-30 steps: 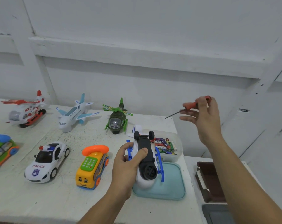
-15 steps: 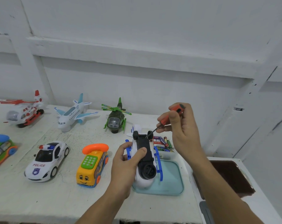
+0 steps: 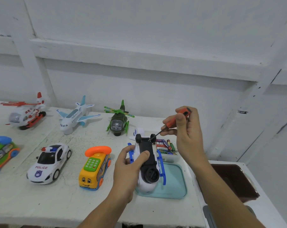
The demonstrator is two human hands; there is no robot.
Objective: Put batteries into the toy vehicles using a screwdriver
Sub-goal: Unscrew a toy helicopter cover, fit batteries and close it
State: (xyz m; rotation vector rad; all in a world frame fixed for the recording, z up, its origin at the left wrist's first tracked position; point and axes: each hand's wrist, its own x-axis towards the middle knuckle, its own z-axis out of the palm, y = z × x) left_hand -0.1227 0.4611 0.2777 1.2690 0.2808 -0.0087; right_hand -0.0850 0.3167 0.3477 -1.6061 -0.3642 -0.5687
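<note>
A white and blue toy helicopter lies upside down over a teal tray, its black underside facing up. My left hand grips its left side, thumb across the black base. My right hand holds an orange-handled screwdriver; its dark tip touches the far end of the black base near the small wheels. Just behind the toy, a clear box of batteries stands on the table.
On the white table stand a red and white helicopter, a white plane, a green helicopter, a police car, a yellow phone bus and a green bus. A brown tray sits at right.
My right hand came in from the right and lowered the screwdriver until its tip met the far end of the toy's underside. My left hand kept its hold on the toy.
</note>
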